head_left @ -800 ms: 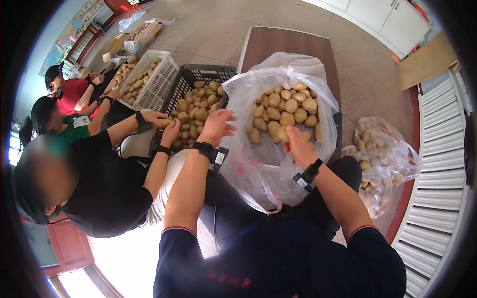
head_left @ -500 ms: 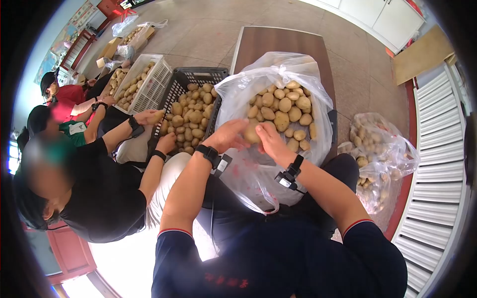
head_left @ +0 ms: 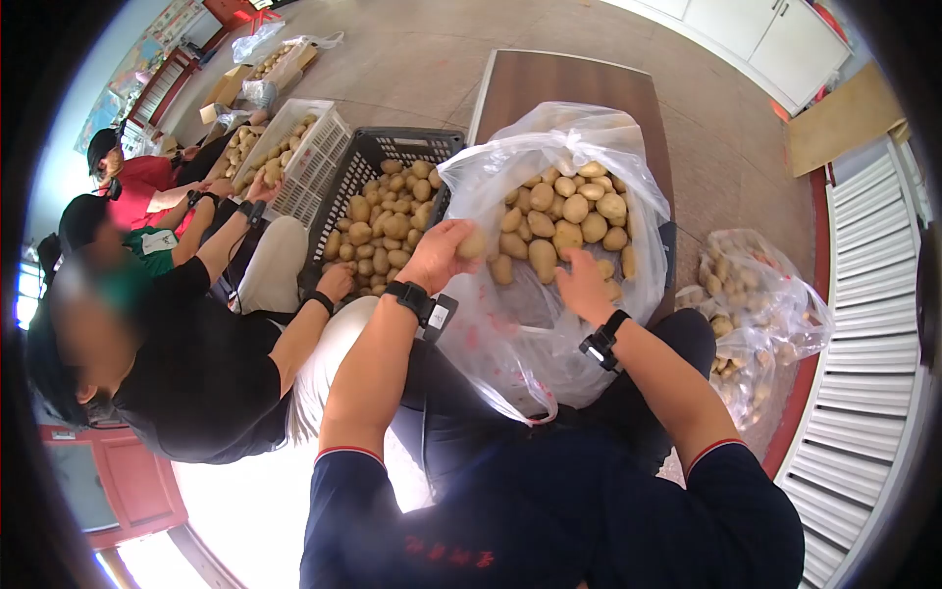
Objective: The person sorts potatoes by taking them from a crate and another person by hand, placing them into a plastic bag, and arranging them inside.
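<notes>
A potato (head_left: 472, 244) is held in the fingers of my left hand (head_left: 440, 257), over the left edge of the clear plastic bag (head_left: 471, 182). Many potatoes (head_left: 574, 204) lie inside the open bag. Reaching into the bag, my right hand (head_left: 585, 283) is at the near side of the pile, its fingertips against or just beside the potatoes. Whether it grips one is hidden. To the left of the bag stands a black crate (head_left: 365, 144) full of potatoes.
A brown table (head_left: 569, 83) extends behind the bag. Tied bags of potatoes (head_left: 736, 285) sit on the floor at right. A co-worker in black (head_left: 206, 363) sits close at left, a hand in the black crate. Beyond are a white crate (head_left: 319, 147) and two more people.
My hands, together at a potato half a second ago, have parted: the left moved left with a potato, the right moved right to the pile. The nearest co-worker's far hand reached to the white crate.
</notes>
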{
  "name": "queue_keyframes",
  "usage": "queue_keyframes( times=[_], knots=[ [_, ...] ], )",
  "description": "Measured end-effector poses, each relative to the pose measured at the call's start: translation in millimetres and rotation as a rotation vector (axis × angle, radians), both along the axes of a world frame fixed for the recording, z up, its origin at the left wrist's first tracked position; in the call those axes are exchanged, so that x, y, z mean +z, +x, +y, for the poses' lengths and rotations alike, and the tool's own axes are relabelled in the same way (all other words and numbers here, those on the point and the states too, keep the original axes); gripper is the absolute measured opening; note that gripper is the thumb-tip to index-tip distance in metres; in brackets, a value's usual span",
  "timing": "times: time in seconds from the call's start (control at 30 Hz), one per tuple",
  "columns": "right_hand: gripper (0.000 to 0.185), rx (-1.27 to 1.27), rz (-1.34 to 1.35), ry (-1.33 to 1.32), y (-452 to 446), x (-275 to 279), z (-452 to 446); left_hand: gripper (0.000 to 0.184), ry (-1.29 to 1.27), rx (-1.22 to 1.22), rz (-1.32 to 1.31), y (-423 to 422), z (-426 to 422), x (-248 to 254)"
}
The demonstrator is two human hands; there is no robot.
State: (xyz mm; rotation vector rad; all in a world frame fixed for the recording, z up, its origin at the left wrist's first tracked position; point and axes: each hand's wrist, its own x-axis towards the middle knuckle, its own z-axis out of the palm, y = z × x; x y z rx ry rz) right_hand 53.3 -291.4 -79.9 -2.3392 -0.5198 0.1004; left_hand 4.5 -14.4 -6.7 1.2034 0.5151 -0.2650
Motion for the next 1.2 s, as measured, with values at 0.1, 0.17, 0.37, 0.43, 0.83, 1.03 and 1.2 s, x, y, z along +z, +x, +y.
queue_keyframes(
  times=[0.1, 0.17, 0.37, 0.43, 0.83, 1.03, 1.2],
  knots=[
    [0.043, -0.032, -0.017, -0.104, 9.4, -17.0, -17.3, 0.031, -0.059, 0.146, -0.056, -1.7, 10.8, -3.3],
    [0.042, -0.027, 0.019, -0.163, 8.6, -5.6, -19.5, 0.031, -0.036, 0.233, -0.024, -2.5, 17.3, -4.8],
    [0.028, 0.024, 0.018, -0.374, 9.7, -6.8, -20.9, 0.029, -0.07, 0.516, -0.025, -6.4, 51.1, -36.4],
    [0.026, 0.054, -0.007, -0.445, 6.2, -3.6, -22.7, 0.03, -0.066, 0.547, -0.033, -9.2, 62.4, -44.8],
    [0.036, 0.028, -0.023, -0.355, 1.1, 4.0, -23.5, 0.027, 0.05, 0.688, 0.12, -25.9, 94.5, -72.8],
    [0.033, -0.072, 0.082, 0.026, 16.6, -48.9, -36.5, 0.032, 0.208, 0.691, 0.169, -28.5, 74.4, -32.0],
    [0.029, -0.355, 0.937, 0.758, 14.3, -11.5, -32.1, 0.039, 0.225, 0.628, 0.089, -22.0, 55.4, -13.6]
  ],
)
